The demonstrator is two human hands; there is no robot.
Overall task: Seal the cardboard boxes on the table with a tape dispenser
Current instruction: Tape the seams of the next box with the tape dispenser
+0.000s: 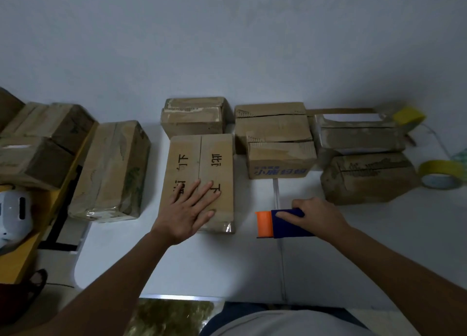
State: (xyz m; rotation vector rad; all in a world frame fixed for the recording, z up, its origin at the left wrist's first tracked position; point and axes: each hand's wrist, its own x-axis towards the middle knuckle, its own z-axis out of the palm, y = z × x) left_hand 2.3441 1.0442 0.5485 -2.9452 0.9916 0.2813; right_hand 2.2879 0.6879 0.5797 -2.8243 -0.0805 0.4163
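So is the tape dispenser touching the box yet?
No, the right hand holds the tape dispenser on the table, apart from the box.

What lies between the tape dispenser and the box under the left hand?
Only bare white table separates the tape dispenser from the box, in the head view.

Packing room, stacked cardboard boxes (281,143), tape rolls (441,177)

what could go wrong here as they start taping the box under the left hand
1. The left hand lies flat across the centre seam of the printed box, so the tape dispenser may run into its fingers unless it moves aside.
2. The right hand grips the dispenser beside the box, not on it; a skewed start could miss the seam.
3. The small blue-lettered box sits close by and could get knocked.
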